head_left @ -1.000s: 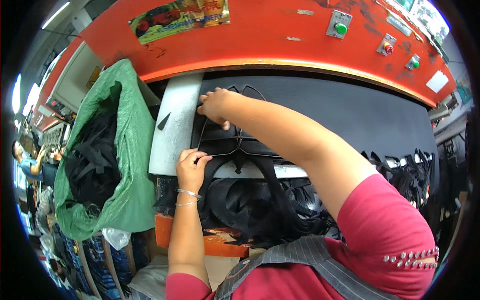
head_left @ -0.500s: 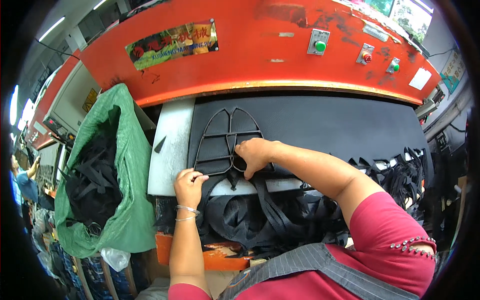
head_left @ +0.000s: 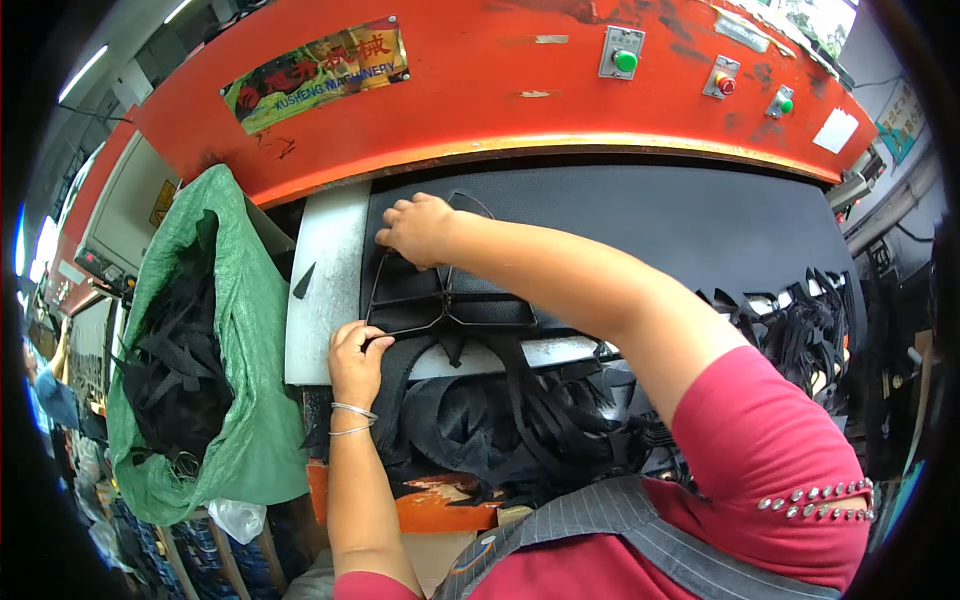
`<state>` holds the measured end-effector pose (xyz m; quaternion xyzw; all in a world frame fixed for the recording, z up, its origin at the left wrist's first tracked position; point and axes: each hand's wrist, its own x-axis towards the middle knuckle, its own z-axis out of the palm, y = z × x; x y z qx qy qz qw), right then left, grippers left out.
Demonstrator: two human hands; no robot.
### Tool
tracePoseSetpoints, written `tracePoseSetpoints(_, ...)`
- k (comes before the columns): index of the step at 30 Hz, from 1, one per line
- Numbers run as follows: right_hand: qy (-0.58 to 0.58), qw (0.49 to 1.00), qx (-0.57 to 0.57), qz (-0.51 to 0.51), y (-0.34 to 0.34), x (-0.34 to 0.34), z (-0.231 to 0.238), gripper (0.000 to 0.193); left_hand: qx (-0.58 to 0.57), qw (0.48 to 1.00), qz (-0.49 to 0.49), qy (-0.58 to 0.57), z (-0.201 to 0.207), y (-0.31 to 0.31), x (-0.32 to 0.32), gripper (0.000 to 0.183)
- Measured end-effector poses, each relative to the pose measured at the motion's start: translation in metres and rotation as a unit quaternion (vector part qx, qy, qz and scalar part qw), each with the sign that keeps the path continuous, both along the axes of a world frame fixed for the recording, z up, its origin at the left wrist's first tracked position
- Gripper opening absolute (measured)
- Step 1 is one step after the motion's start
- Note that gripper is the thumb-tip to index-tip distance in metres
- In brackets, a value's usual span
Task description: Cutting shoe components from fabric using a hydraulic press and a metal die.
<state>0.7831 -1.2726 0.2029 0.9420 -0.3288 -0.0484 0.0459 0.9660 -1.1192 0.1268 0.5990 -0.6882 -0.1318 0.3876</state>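
My right hand (head_left: 418, 228) reaches forward across my body, forearm extended, palm down, fingers curled onto the far end of the metal cutting frame (head_left: 440, 290). My left hand (head_left: 356, 358) is drawn in close, wrist bent, fingers pinched shut on the near left corner of the same frame. The frame lies flat on the black sheet (head_left: 640, 230) covering the worktop (head_left: 325, 280), between my two hands. Its long axis runs from near to far, away from me, with the rounded end pointing toward the red machine (head_left: 500, 90). Black scrap strips (head_left: 500, 420) hang below my left hand. A green sack (head_left: 230, 340) of scraps stands left of it.
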Motion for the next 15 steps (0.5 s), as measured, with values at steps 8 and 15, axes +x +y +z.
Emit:
tracePoseSetpoints(8, -0.104, 0.992, 0.073, 0.001, -0.043, 0.004, -0.022, 0.042, -0.097, 0.914, -0.035, 0.392, 0.021, -0.020, -0.048, 0.040)
tracePoseSetpoints(15, -0.171, 0.965, -0.106, 0.171, -0.015, -0.035, 0.040, 0.019, -0.014, 0.985, -0.067, -0.158, -0.007, -0.020, -0.043, 0.061)
